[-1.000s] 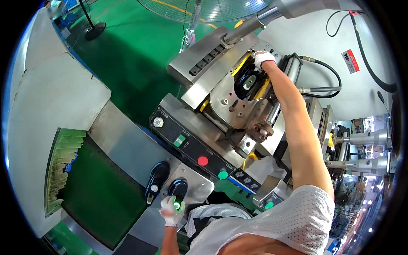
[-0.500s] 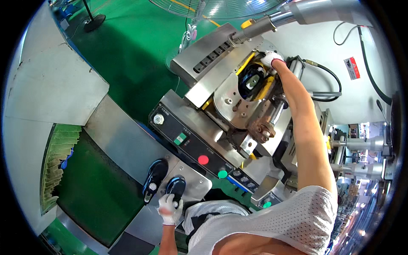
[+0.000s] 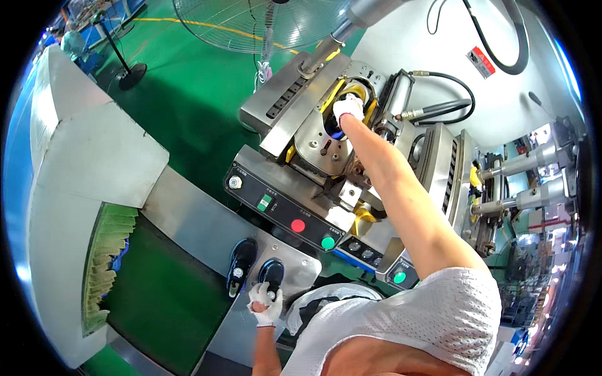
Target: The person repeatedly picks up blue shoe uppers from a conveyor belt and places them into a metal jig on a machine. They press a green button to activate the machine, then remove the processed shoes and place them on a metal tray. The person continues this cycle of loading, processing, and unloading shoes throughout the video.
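Note:
My left hand (image 3: 266, 306), in a white glove, is closed on the near end of a black shoe (image 3: 271, 272) with a blue lower edge, which lies on a steel ledge (image 3: 305, 266). A second black shoe (image 3: 243, 255), with a pale round plug at its near end, lies just left of it. My right hand (image 3: 349, 108), gloved too, reaches down into the rounded opening of a steel machine (image 3: 323, 150). Its fingers curl over another black shoe (image 3: 336, 134) with a blue edge, and hide most of it.
A black control panel (image 3: 279, 207) with red and green buttons fronts the machine. To the left runs a green conveyor belt (image 3: 169, 282) beside a grey housing with a fringed curtain (image 3: 110, 269). A wire-cage fan (image 3: 251, 22) stands beyond. Black hoses (image 3: 461, 94) loop at the right.
My right hand has moved from the far rim of the opening onto the shoe inside it. My left hand stays at the near end of its shoe. The whole view has shifted.

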A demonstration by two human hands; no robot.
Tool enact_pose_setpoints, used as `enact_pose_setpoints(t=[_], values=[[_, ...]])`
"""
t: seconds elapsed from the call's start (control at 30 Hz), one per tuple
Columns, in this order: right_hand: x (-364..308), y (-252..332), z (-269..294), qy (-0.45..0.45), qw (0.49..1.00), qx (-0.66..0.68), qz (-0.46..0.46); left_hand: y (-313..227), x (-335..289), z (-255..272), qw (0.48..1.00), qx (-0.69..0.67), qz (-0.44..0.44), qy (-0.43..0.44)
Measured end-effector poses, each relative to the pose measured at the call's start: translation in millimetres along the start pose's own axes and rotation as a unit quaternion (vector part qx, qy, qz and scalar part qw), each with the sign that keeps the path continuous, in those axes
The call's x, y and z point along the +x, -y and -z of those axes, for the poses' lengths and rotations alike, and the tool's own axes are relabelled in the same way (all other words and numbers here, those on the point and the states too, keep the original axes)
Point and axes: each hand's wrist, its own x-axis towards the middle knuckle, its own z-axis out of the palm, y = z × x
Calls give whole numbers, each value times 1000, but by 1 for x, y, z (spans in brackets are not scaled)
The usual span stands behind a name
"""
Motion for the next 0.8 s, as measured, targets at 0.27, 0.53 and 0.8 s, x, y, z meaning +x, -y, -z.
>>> enact_pose_setpoints(t=[0.27,0.53,0.8], values=[[24,-10,-41,-130,979,-132,90,2,-6,-7,1000,9,-2,-6],[13,14,96,310,926,180,120,-7,7,23,999,43,-13,-5],[-303,-43,209,145,862,116,473,-15,4,49,999,6,-39,30]])
